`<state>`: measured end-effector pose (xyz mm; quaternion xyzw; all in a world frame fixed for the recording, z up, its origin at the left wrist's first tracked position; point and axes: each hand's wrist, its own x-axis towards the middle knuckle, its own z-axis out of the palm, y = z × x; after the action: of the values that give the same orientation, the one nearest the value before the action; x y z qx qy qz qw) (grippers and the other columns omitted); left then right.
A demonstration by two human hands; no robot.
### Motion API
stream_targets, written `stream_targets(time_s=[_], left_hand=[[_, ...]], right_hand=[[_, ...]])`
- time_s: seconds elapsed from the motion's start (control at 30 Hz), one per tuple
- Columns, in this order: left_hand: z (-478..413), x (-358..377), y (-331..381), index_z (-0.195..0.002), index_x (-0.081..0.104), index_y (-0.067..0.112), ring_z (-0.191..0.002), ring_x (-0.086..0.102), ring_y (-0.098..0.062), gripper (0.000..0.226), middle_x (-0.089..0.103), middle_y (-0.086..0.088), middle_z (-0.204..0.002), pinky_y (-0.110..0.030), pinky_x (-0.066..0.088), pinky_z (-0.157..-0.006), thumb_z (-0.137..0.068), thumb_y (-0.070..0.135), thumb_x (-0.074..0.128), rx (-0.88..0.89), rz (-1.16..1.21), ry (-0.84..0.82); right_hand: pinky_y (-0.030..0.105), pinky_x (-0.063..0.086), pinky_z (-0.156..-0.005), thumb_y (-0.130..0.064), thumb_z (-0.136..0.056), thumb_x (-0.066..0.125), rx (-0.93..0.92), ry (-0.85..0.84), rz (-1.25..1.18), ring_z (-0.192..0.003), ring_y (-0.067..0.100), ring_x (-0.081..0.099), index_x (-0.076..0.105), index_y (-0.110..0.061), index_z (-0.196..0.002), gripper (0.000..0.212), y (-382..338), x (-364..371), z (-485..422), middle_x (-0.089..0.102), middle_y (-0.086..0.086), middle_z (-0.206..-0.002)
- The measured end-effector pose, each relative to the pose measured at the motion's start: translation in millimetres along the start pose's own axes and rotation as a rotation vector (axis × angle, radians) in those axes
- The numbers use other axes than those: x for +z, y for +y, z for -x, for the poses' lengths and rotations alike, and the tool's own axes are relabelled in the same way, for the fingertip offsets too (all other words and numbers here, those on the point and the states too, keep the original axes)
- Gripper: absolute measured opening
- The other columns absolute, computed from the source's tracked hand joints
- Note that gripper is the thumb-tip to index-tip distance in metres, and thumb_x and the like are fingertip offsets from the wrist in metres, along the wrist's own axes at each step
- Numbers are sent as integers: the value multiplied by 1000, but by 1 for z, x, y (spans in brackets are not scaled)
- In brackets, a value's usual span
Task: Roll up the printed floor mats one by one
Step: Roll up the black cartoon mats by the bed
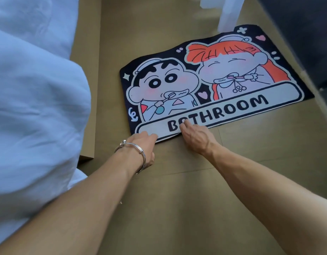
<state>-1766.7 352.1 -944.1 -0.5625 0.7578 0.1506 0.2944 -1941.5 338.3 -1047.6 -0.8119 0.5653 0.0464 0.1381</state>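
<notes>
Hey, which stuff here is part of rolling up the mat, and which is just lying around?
Job: printed bathroom mat, left hand and right hand at its near edge.
Lying about: white bedding, dark furniture on the right.

1. I see the mat point(214, 80) with a black ground, cream outlines, and two cartoon children printed on it.
2. One child has black hair, the other orange hair; both have pink cheeks.
3. A cream banner carries black letters, "BATHROOM".
4. Small pink hearts and white sparkles dot the black.
5. The floor point(177, 199) reads tan-brown; the bedding point(30, 89) white; the bracelet point(131, 144) silver.
</notes>
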Motion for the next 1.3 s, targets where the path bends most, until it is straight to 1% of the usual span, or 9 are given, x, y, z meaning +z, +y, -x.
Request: stream_targets(time_s=[0.2, 0.33, 0.5, 0.63, 0.77, 0.83, 1.0, 1.1, 1.3], left_hand=[[-10, 19, 11, -143, 24, 24, -124, 36, -25, 68, 35, -5, -136, -37, 43, -95, -86, 23, 61, 43, -54, -97], [-19, 37, 37, -149, -11, 28, -145, -6, -27, 105, -8, -9, -156, -49, 18, -113, -82, 31, 70, 105, -86, -135], [-14, 65, 91, -145, -26, 29, -143, -18, -30, 118, -21, -7, -156, -58, 9, -112, -78, 36, 71, 261, -152, -141], [-1, 83, 126, -147, -21, 28, -144, -9, -32, 114, -16, -9, -156, -57, 15, -110, -78, 18, 70, 348, -170, -114], [1, 83, 129, -149, -2, 25, -136, 17, -30, 99, 9, -11, -150, -50, 29, -105, -78, 10, 65, 420, -244, 66], [0, 80, 123, -145, 8, 23, -132, 23, -30, 87, 17, -10, -145, -49, 33, -102, -79, 9, 62, 410, -263, 88], [0, 66, 120, -131, 31, 13, -112, 45, -32, 54, 34, -13, -128, -41, 45, -85, -84, -7, 45, 433, -282, 77], [-5, 59, 119, -125, 45, 9, -107, 54, -36, 35, 46, -16, -122, -41, 46, -85, -93, 0, 38, 486, -314, 50], [2, 56, 116, -124, 54, 4, -114, 55, -36, 35, 55, -17, -125, -39, 45, -90, -93, -1, 38, 497, -346, 11]], right_hand=[[32, 38, -70, -8, -100, 24, -18, 39, 33, -74, 18, 42, 47, -8, -108, 24, 25, -1, 38, 47, 9, -106], [32, 43, -77, -13, -101, 22, -23, -9, 63, -85, 18, 46, 46, -11, -116, 29, 49, 6, 78, 47, 6, -111], [30, 41, -78, -15, -100, 25, 123, -42, 151, -86, 16, 44, 46, -13, -113, 25, 97, 0, 133, 48, 4, -107], [29, 34, -73, -14, -98, 30, 327, -77, 217, -90, 18, 49, 46, -14, -114, 23, 124, -8, 176, 49, 5, -108], [38, 42, -83, -14, -99, 36, 669, -115, 171, -96, 24, 53, 47, -12, -117, 21, 133, -24, 207, 51, 7, -107], [40, 44, -84, -9, -97, 41, 733, -188, 115, -93, 25, 52, 47, -8, -118, 21, 125, -31, 218, 48, 8, -103], [36, 48, -83, -33, -98, 46, 531, -292, -72, -100, 24, 55, 51, -13, -122, 31, 68, -24, 221, 51, 5, -118], [38, 45, -83, -37, -97, 48, 425, -282, -116, -105, 25, 54, 49, -14, -123, 35, 27, -11, 206, 51, 5, -119], [41, 46, -85, -33, -99, 45, 418, -295, -208, -109, 29, 52, 48, -17, -127, 33, -8, -1, 178, 50, 8, -119]])
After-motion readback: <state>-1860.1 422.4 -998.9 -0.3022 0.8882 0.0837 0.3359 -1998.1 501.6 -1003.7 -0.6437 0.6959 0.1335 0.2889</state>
